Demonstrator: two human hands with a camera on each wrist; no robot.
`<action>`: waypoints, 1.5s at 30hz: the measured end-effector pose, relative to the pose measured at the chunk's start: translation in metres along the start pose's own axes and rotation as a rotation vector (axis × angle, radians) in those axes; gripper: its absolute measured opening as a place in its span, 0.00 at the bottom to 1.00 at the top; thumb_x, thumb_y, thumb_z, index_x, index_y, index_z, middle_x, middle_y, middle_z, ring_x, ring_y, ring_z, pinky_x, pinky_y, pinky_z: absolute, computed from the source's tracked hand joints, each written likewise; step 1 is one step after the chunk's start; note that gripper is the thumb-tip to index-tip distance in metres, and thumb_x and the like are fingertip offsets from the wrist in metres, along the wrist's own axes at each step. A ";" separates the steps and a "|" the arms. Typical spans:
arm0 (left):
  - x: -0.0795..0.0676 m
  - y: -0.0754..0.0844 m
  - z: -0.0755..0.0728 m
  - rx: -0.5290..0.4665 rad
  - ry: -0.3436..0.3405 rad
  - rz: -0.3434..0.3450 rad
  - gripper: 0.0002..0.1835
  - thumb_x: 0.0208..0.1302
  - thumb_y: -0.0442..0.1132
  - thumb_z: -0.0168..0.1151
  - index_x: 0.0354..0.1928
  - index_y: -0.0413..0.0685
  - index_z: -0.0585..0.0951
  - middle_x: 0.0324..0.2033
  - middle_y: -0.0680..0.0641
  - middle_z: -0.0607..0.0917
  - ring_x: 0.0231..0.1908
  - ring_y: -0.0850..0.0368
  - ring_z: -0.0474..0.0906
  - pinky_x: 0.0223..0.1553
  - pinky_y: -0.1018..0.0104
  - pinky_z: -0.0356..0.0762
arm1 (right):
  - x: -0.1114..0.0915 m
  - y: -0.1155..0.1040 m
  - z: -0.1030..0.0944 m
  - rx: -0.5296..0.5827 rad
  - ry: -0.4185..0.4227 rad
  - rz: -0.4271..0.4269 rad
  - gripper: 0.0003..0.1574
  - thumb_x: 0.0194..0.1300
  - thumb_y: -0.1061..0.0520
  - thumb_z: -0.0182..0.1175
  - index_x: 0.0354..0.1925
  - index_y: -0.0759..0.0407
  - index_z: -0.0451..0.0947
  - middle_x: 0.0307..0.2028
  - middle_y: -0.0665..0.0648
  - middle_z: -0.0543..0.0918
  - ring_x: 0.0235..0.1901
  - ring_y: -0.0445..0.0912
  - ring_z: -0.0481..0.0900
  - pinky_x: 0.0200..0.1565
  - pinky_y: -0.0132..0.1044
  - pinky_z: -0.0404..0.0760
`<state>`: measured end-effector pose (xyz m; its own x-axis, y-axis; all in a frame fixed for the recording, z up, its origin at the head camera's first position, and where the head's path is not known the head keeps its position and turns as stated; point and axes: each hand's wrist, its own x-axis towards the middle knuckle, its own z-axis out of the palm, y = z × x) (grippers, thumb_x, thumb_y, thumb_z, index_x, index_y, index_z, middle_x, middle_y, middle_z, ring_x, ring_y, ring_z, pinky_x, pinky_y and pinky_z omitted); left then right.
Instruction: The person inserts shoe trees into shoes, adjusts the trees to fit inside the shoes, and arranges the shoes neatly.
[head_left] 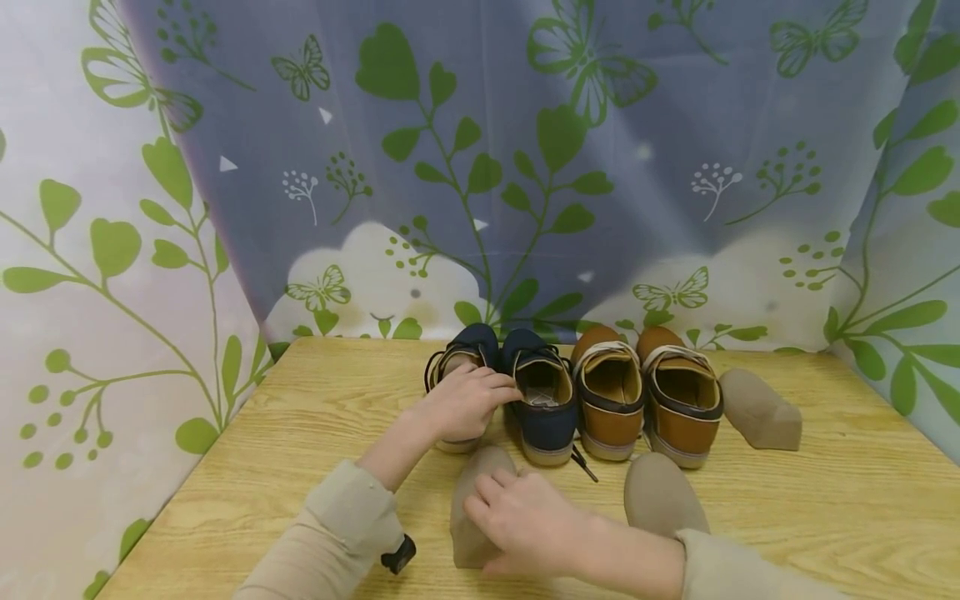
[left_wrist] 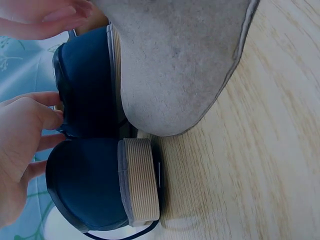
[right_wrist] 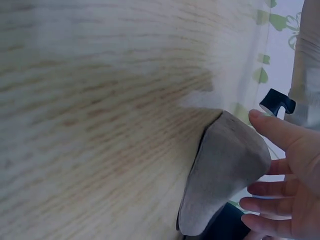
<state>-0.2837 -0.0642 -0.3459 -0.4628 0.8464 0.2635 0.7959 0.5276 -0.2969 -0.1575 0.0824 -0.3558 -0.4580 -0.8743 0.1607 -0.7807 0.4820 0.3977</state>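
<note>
Leaf-printed cloth [head_left: 510, 192] hangs behind a wooden bench [head_left: 300, 400]. Loose, uncurled fingers of the right grip [head_left: 532, 517] touch a beige form [right_wrist: 225, 165] lying on the bench. The left grip [head_left: 468, 400] is over the left navy shoe [head_left: 478, 337], its fingertips at the collar of the right navy shoe [head_left: 547, 421] (whether they pinch the edge I cannot tell). Beside these, to the right, stand two brown shoes [head_left: 611, 421]; a second form [head_left: 662, 492] lies on their near side, a third form [head_left: 761, 408] just beside them.

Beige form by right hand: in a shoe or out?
Out: the head view shows the form on the table, outside the navy shoes.
</note>
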 end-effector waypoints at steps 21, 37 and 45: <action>0.000 0.001 0.002 0.000 -0.013 -0.010 0.18 0.65 0.34 0.51 0.54 0.55 0.79 0.53 0.51 0.78 0.50 0.54 0.74 0.53 0.58 0.68 | 0.003 -0.015 0.018 -0.105 0.047 0.042 0.38 0.35 0.27 0.68 0.34 0.52 0.71 0.29 0.49 0.69 0.24 0.42 0.66 0.15 0.31 0.59; 0.000 0.003 0.001 0.012 -0.015 -0.018 0.18 0.64 0.34 0.50 0.54 0.55 0.79 0.53 0.52 0.77 0.50 0.54 0.74 0.53 0.59 0.68 | 0.004 -0.011 0.023 -0.172 0.110 0.020 0.33 0.38 0.31 0.69 0.33 0.51 0.71 0.29 0.49 0.70 0.24 0.43 0.67 0.16 0.31 0.59; 0.001 0.003 0.001 0.038 -0.016 -0.026 0.19 0.63 0.34 0.51 0.54 0.56 0.79 0.53 0.53 0.77 0.50 0.55 0.74 0.52 0.61 0.68 | 0.002 -0.013 0.021 -0.192 0.075 0.024 0.36 0.40 0.30 0.67 0.38 0.52 0.71 0.31 0.51 0.70 0.26 0.44 0.68 0.17 0.32 0.60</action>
<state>-0.2825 -0.0617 -0.3478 -0.4894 0.8335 0.2566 0.7686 0.5513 -0.3247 -0.1573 0.0758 -0.3794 -0.4369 -0.8680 0.2362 -0.6715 0.4894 0.5563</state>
